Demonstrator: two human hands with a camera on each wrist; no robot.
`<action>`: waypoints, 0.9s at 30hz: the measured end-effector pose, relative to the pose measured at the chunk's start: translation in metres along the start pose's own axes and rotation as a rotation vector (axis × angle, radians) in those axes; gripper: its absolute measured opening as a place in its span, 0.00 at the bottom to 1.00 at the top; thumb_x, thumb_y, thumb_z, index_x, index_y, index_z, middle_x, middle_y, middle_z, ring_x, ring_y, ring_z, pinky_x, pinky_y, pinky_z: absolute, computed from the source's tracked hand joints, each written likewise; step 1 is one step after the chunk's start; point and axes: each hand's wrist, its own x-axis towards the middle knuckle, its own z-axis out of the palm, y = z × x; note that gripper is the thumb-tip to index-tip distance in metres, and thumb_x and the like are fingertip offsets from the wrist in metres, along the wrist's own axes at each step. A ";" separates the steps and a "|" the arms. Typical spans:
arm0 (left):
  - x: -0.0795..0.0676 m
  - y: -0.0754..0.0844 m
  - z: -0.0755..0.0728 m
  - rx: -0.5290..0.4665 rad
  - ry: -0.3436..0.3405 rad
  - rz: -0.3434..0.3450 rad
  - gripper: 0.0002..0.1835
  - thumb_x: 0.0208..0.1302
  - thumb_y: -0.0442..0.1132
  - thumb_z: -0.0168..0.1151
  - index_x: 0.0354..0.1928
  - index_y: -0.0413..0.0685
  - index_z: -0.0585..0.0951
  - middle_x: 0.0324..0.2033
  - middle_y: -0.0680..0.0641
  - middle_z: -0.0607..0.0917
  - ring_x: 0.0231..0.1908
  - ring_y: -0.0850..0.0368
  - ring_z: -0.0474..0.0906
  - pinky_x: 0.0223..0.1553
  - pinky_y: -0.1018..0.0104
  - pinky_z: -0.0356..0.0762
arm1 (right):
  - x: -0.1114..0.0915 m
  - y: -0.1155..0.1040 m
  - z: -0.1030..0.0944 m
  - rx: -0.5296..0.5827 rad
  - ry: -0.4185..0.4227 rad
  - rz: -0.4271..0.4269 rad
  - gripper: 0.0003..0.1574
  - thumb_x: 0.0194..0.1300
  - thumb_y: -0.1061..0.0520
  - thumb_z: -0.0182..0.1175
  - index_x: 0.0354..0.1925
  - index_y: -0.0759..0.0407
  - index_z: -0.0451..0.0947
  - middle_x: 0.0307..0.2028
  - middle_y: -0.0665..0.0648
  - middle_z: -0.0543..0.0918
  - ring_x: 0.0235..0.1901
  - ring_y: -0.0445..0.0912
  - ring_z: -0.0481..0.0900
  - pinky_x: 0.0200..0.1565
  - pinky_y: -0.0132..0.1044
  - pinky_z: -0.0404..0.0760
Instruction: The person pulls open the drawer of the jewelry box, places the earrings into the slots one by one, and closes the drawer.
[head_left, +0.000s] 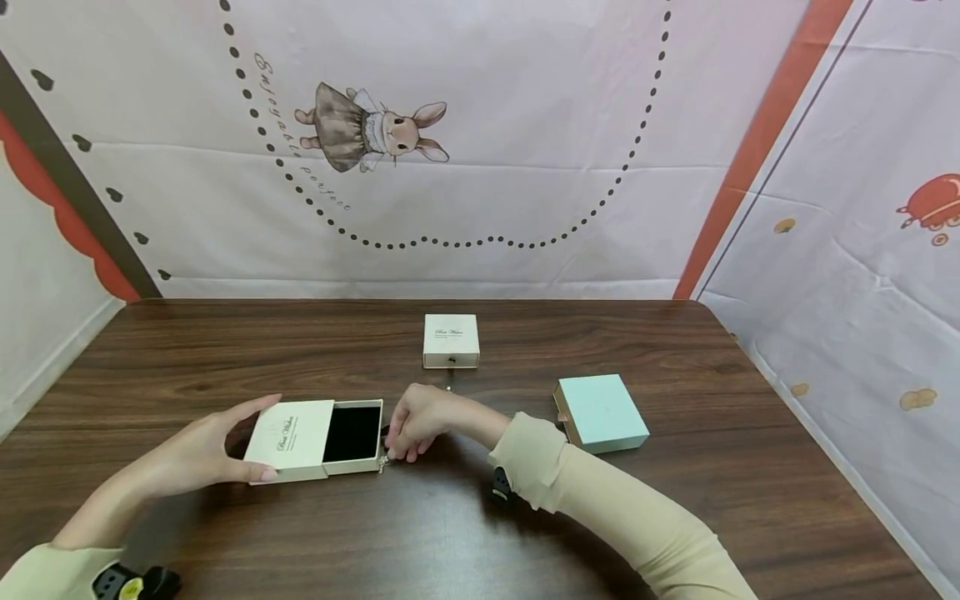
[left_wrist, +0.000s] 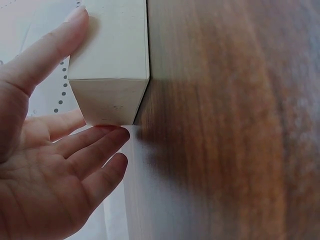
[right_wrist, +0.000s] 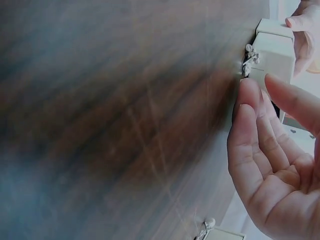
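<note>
My left hand (head_left: 202,450) grips the cream sleeve (head_left: 288,437) of a drawer-type gift box by its left part, thumb on the near side, fingers toward the back. Out of the sleeve's right side sticks a drawer (head_left: 378,433) with a black lining (head_left: 352,433). Beside the drawer's right end, my right hand (head_left: 423,421) has bent fingers close to its face. A silvery piece of jewelry (right_wrist: 250,59) lies against that end, near my right fingertips. Whether the fingers pinch it or a dark bit (head_left: 386,432) at the drawer's face is hidden.
A small white box (head_left: 450,340) with a dark knob stands at the back middle, another silvery piece (right_wrist: 206,227) in front of it. To the right, beyond my right wrist, sits a pale mint box (head_left: 606,412). Printed cloth (head_left: 525,192) hangs behind the wooden table (head_left: 225,350).
</note>
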 end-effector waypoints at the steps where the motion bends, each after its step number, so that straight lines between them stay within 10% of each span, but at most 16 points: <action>1: 0.000 0.000 0.000 -0.001 -0.001 -0.001 0.54 0.42 0.56 0.70 0.68 0.45 0.54 0.61 0.28 0.62 0.58 0.27 0.58 0.43 0.35 0.63 | 0.000 -0.001 0.000 -0.009 -0.008 -0.004 0.02 0.50 0.65 0.66 0.26 0.64 0.82 0.19 0.55 0.83 0.16 0.40 0.78 0.24 0.31 0.79; 27: 0.000 0.002 -0.001 0.001 -0.002 0.004 0.54 0.41 0.57 0.70 0.68 0.45 0.54 0.61 0.28 0.62 0.59 0.28 0.57 0.44 0.36 0.63 | 0.003 -0.002 0.004 -0.064 -0.015 -0.019 0.07 0.54 0.64 0.62 0.21 0.62 0.79 0.15 0.52 0.80 0.15 0.40 0.78 0.21 0.29 0.77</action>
